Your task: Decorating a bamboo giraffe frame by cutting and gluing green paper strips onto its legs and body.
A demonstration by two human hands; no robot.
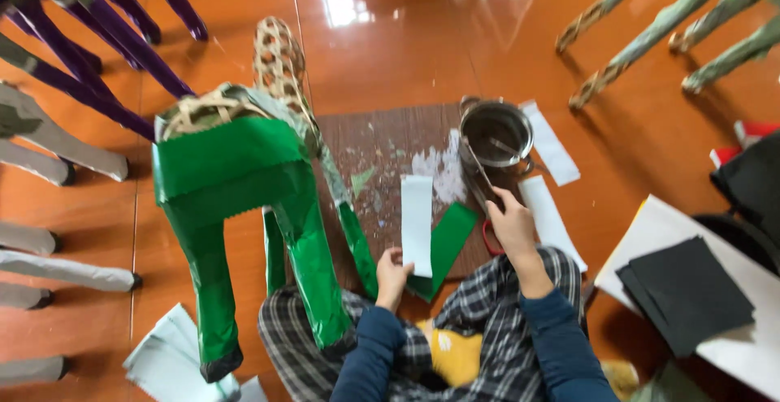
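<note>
Both hands work at mid-frame: the left hand [393, 274] pinches the lower end of a white paper strip [417, 225] on the board [382, 146], and the right hand [512, 222], fingers curled round a brush [481, 176] at the pot [496, 136], does best spreading paste thinly and evenly.

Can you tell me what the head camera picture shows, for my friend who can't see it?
A person sitting on a shiny orange floor holds a white paper strip with the left hand while the right hand reaches toward a metal pot on a brown board. A woven animal frame partly covered in green paper stands at their left.
</note>
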